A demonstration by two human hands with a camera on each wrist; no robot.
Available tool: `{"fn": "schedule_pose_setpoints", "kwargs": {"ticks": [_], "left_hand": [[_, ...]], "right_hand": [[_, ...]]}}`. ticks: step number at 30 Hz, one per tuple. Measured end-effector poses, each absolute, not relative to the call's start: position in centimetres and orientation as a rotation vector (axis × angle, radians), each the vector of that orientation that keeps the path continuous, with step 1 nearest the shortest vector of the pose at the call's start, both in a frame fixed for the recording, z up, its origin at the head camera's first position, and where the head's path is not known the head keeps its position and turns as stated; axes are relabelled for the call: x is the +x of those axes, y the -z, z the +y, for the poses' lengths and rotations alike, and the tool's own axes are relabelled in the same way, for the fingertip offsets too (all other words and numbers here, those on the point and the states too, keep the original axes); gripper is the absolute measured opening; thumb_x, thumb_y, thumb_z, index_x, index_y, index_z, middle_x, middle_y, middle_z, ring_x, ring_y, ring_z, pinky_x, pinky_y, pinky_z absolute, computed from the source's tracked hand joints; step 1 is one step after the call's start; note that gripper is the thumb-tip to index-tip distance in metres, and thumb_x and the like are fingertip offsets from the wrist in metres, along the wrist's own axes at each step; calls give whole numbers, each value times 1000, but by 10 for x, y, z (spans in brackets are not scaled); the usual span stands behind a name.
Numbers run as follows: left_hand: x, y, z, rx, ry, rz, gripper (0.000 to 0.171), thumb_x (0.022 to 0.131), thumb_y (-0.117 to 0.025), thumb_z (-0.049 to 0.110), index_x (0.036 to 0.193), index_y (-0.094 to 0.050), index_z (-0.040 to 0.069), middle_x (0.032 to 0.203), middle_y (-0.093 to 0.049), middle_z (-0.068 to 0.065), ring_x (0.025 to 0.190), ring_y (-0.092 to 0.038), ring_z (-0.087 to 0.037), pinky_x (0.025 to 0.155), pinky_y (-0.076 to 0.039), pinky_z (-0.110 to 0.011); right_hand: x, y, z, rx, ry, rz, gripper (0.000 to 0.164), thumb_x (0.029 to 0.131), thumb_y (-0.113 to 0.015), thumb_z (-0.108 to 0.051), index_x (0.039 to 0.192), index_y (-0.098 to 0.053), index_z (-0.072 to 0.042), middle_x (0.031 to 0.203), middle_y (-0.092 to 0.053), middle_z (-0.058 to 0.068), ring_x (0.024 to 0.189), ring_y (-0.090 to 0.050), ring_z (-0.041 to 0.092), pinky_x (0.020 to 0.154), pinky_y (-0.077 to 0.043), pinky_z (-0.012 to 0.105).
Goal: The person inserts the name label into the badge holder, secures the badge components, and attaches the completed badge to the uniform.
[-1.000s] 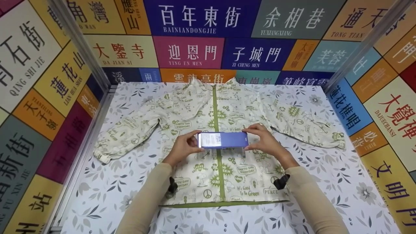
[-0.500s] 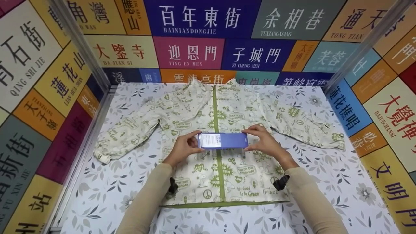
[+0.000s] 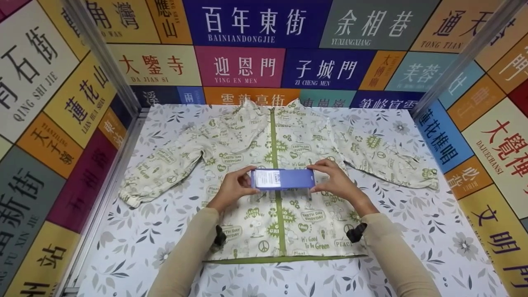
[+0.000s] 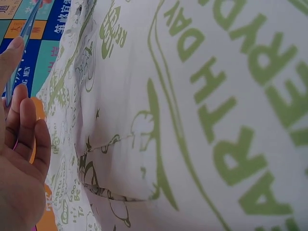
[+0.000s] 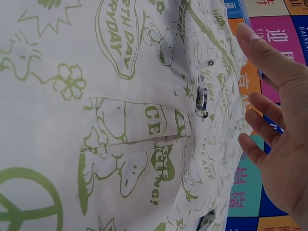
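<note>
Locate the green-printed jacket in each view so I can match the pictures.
Head: jacket central, spread on the table, beneath the slim purple object.
Left wrist: jacket across centre and right, beside the left hand.
Right wrist: jacket across left and centre, beside the right hand.
Shared landmark: the street-name wall.

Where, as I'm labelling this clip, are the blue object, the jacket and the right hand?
Blue object [image 3: 285, 178], head view: middle of its visible face.
Jacket [image 3: 280, 214], head view: green strip down its front.
Right hand [image 3: 339, 180], head view: back of the hand.
</note>
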State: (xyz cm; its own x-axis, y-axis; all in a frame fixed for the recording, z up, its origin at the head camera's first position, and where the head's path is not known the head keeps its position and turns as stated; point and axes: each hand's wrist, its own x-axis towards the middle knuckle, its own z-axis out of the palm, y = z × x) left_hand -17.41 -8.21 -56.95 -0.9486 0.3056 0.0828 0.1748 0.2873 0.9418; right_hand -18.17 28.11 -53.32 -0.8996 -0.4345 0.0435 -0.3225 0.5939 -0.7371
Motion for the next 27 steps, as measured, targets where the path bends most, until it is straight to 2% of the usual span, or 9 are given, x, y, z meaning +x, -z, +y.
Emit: {"fn": "schedule_pose_setpoints", "kwargs": {"ticks": [4, 10, 18, 27], "left_hand": [[-174, 569, -82, 448, -1757, 2419, 74, 69, -89, 8, 136, -61, 18, 87, -65, -10, 76, -58, -20, 69, -51, -22], [-174, 570, -81, 452, -1756, 2416, 75, 69, -89, 9, 137, -59, 15, 88, -65, -10, 75, -57, -16, 69, -52, -23], [-173, 569, -82, 460, -1727, 2409, 76, 71, -89, 14, 140, -56, 13, 90, -64, -8, 75, -57, -13, 68, -52, -23], [-173, 567, -81, 480, -1738, 2387, 77, 72, -88, 12, 141, -55, 9, 89, -64, -8, 73, -57, -13, 68, -52, -23]], "right_hand": [[-182, 537, 282, -639, 1227, 2666, 70, 73, -88, -14, 137, -60, -14, 132, -48, 11, 124, -44, 28, 101, -45, 59], [-182, 539, 283, -645, 1263, 2659, 70, 71, -88, -14, 135, -61, -15, 132, -50, 12, 124, -44, 29, 103, -43, 60], [-179, 533, 283, -685, 1250, 2642, 70, 72, -88, -15, 137, -60, -14, 131, -50, 13, 123, -47, 36, 99, -45, 60], [-180, 531, 283, -654, 1175, 2648, 70, 74, -87, -19, 137, -60, -17, 134, -50, 9, 127, -45, 30, 104, -43, 60]]}}
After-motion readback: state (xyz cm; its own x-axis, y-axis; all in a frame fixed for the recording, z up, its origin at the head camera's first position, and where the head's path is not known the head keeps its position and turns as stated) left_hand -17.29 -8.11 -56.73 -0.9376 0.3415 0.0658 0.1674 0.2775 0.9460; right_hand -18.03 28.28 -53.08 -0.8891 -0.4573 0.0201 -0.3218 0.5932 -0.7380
